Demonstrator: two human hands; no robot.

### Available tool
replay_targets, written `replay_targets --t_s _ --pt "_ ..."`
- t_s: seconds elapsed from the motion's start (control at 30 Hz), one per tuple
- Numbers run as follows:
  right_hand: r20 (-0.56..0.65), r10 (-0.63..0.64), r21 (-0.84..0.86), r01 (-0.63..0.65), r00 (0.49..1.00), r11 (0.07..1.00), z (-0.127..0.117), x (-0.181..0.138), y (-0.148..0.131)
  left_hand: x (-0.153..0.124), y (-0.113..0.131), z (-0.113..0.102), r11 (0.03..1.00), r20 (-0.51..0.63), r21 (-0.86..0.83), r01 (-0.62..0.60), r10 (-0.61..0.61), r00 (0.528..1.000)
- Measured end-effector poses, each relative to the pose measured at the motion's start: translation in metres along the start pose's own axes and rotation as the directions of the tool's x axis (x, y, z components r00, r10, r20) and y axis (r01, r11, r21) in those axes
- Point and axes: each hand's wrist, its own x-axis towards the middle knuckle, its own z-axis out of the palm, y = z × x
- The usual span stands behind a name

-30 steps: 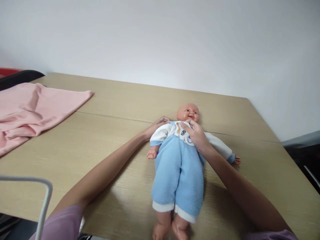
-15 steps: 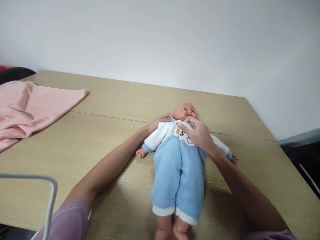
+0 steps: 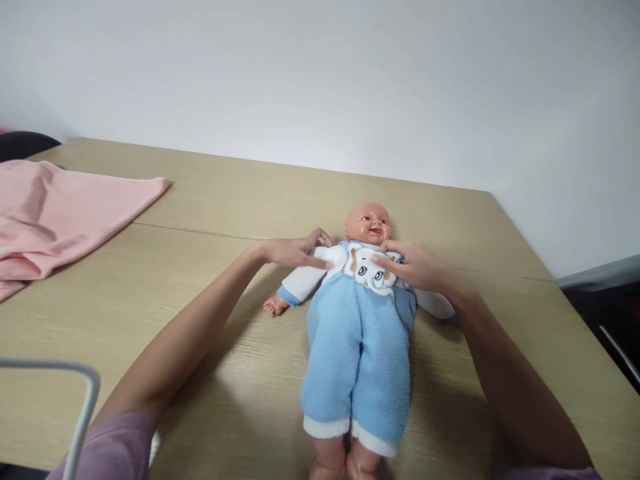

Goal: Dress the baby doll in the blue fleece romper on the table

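A bald baby doll [image 3: 367, 223] lies on its back, wearing a fluffy blue romper [image 3: 357, 347] with white sleeves and an animal-face bib [image 3: 371, 270]. At the sleeve on the picture's left, my left hand [image 3: 295, 252] has its thumb and fingers apart, touching the white cloth by the doll's shoulder. My right hand [image 3: 423, 267] rests at the other side of the chest, thumb over the bib and fingers near the shoulder, spread apart. My right forearm partly covers the doll's arm on that side. Below the white cuffs, the doll's bare legs run out of view.
A pink cloth [image 3: 75, 213] lies crumpled on the left of the wooden table [image 3: 210, 200]. In the near left corner, a pale bent bar [image 3: 90, 400] crosses the view. Behind the table is a white wall; dark objects stand past its right edge.
My left hand has moved left from the neckline to the sleeve. My right hand has shifted right off the middle of the bib, uncovering the animal face.
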Motion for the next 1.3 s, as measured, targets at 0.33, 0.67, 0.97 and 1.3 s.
replay_targets --t_s 0.33,0.67,0.97,1.3 --pt "0.094 0.12 0.142 -0.132 0.988 0.981 -0.006 0.0 0.021 -0.025 0.012 -0.017 0.938 0.078 0.248 0.243 -0.27 0.96" --pt "-0.37 0.088 -0.022 -0.103 0.925 0.994 0.028 -0.116 0.082 -0.06 0.047 -0.01 0.628 -0.273 0.662 0.408 -0.305 0.913" --pt "-0.479 0.271 0.352 -0.101 0.835 0.931 0.046 -0.169 0.121 0.047 0.11 0.11 0.569 -0.096 0.784 -0.249 0.507 0.857" --pt "-0.661 0.338 0.591 0.188 0.669 0.784 0.038 -0.106 0.109 0.079 0.089 0.119 0.583 -0.143 0.769 -0.261 0.555 0.819"
